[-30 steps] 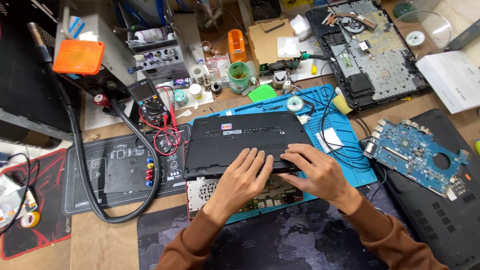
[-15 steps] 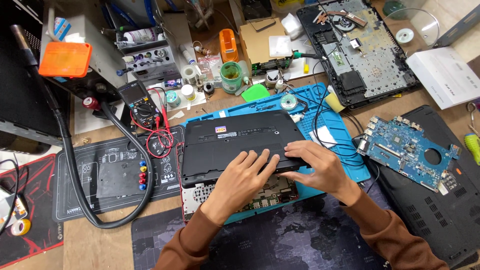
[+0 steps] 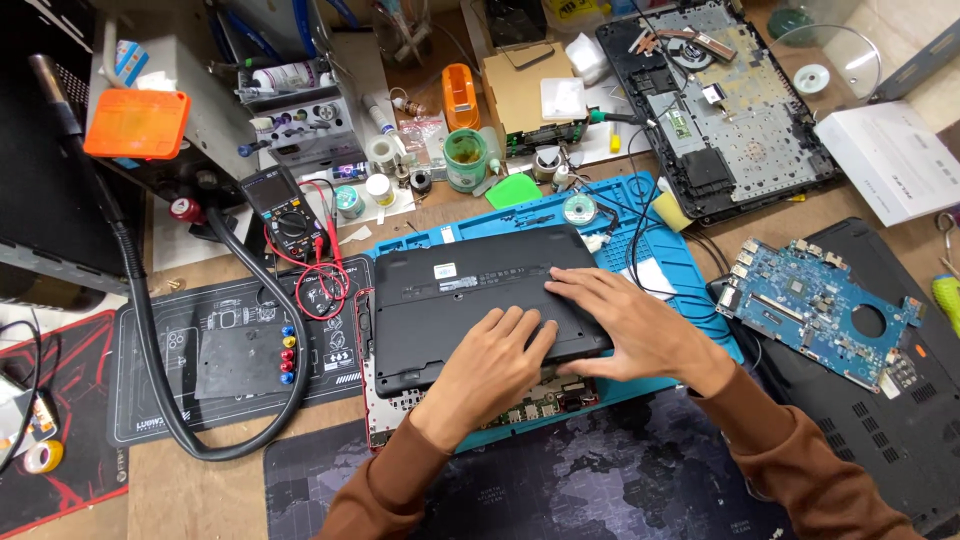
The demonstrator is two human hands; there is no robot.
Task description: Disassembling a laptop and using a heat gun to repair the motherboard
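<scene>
You're at an electronics repair workshop, and the bench (image 3: 200,480) says so everywhere: a blue silicone repair mat (image 3: 620,200) lies in the middle, a multimeter (image 3: 285,210) with red leads sits just left of it, a bare blue circuit board (image 3: 810,305) lies off to your right, and an opened laptop chassis (image 3: 720,110) rests at the far edge, with solder wick, flux pots and small bottles crowded between them

laptop bottom cover (image 3: 460,300): matt black plastic, smooth | work mat (image 3: 620,200): blue, rubbery, matt | loose circuit board (image 3: 815,310): blue, slightly glossy | bench top (image 3: 190,490): wood, bare | sleeves (image 3: 800,460): brown cloth | hose (image 3: 150,340): black, ribbed
</scene>
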